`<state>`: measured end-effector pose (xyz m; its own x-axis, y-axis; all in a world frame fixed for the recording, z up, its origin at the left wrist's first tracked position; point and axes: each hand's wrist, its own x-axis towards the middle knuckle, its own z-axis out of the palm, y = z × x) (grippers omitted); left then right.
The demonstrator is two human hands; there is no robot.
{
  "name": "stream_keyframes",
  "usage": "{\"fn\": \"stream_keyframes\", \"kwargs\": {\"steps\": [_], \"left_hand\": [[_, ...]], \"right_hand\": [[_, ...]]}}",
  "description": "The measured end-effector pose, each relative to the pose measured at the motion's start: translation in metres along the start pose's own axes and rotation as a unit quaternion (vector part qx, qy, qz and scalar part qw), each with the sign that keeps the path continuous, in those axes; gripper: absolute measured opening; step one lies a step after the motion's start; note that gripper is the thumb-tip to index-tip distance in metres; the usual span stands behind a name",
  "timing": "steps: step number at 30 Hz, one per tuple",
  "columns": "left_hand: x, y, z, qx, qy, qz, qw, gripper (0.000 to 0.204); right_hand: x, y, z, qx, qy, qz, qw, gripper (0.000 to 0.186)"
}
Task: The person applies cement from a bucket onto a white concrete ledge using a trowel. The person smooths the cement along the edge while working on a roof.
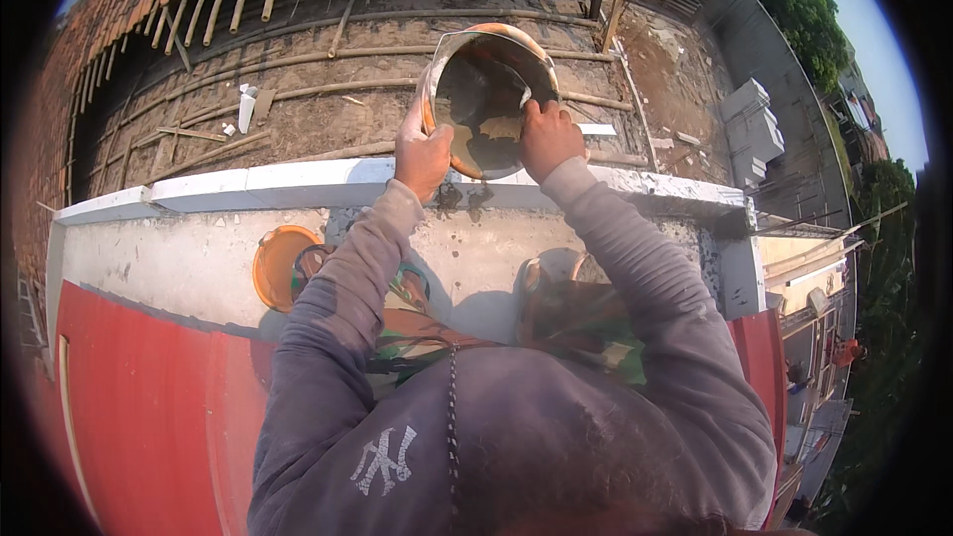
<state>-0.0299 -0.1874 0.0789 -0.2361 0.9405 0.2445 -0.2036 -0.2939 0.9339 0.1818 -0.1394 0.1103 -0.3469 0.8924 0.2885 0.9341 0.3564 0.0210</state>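
Your left hand (425, 154) was clamped on the left side of a round orange bucket (541, 48) with a thin wire handle and grey residue inside, its thumb lying over the rim. Your right hand (551, 142) was curled at the right edge of the bucket's mouth; I could not tell whether that grip was closed on the rim or on something small. The bucket was held up and tilted, its mouth toward you, over the middle of the far edge of the low white block wall (298, 179). A second orange bucket (263, 268) stood on the pale concrete floor (189, 248), left of your left forearm, near the edge of the red ribbed sheet (149, 387). Bamboo poles (338, 90) lay beyond the wall.
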Motion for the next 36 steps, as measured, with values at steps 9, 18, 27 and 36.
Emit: {"fn": "stream_keyframes", "kwargs": {"steps": [9, 18, 27, 36], "left_hand": [[0.005, 0.012, -0.014, 0.029, -0.018, 0.023, 0.999, 0.068], [0.003, 0.025, -0.006, 0.029, -0.030, 0.037, 0.998, 0.067], [0.007, 0.003, -0.008, 0.117, -0.019, 0.096, 0.988, 0.062], [0.005, 0.008, 0.000, 0.228, -0.017, 0.144, 0.963, 0.072]], "right_hand": [[0.008, -0.010, -0.016, 0.096, 0.033, 0.024, 0.995, 0.022], [-0.009, 0.000, -0.019, 0.084, -0.021, -0.022, 0.996, 0.025], [-0.028, 0.007, -0.010, 0.059, -0.061, -0.034, 0.996, 0.027], [-0.026, 0.009, -0.012, 0.064, -0.068, -0.011, 0.996, 0.029]]}}
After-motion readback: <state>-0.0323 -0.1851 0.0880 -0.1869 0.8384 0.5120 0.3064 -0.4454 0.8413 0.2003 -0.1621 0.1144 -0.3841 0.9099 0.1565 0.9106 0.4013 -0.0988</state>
